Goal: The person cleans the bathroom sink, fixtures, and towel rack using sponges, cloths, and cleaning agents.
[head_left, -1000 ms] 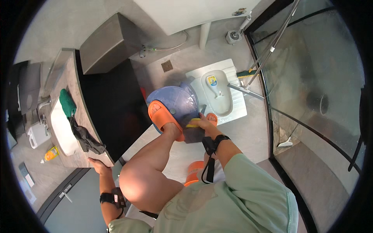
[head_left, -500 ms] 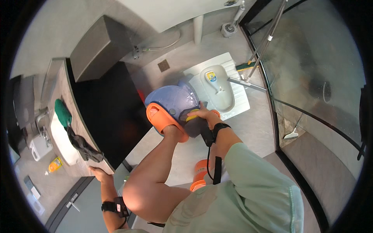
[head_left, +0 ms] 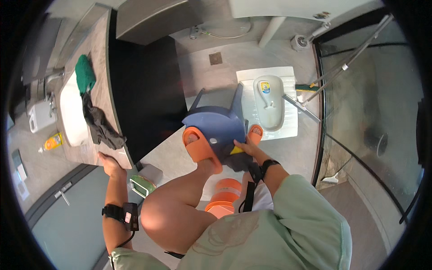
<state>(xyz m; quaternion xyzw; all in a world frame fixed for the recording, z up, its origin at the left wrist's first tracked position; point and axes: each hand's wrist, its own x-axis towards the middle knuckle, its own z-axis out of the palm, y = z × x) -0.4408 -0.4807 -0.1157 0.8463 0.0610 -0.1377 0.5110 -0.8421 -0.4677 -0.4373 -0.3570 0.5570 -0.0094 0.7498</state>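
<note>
My left hand [head_left: 111, 164] grips the front corner of the stone-look countertop [head_left: 118, 150]. My right hand [head_left: 245, 147] is closed on a dark grey cloth [head_left: 238, 163] with a yellow patch, against the right side of a blue plastic stool [head_left: 216, 123]. Two of the stool's legs point toward the far wall; whether it stands level I cannot tell. My left foot, in an orange slipper [head_left: 200, 148], rests on the stool. An orange slipper [head_left: 255, 132] on my other foot shows just beyond my right hand.
Beyond the stool lies a white squat toilet [head_left: 290, 112] with a bottle [head_left: 266, 90] in its bowl. A floor squeegee [head_left: 302, 108] leans by the glass shower wall. Behind the stool stands an orange bucket [head_left: 227, 191]. A green cloth [head_left: 84, 74] and dark garment [head_left: 102, 126] drape the sink edge.
The view has shifted, with the scene's far part moving up and right. The stool's legs and my right foot's slipper show more clearly. Both hands keep their holds.
</note>
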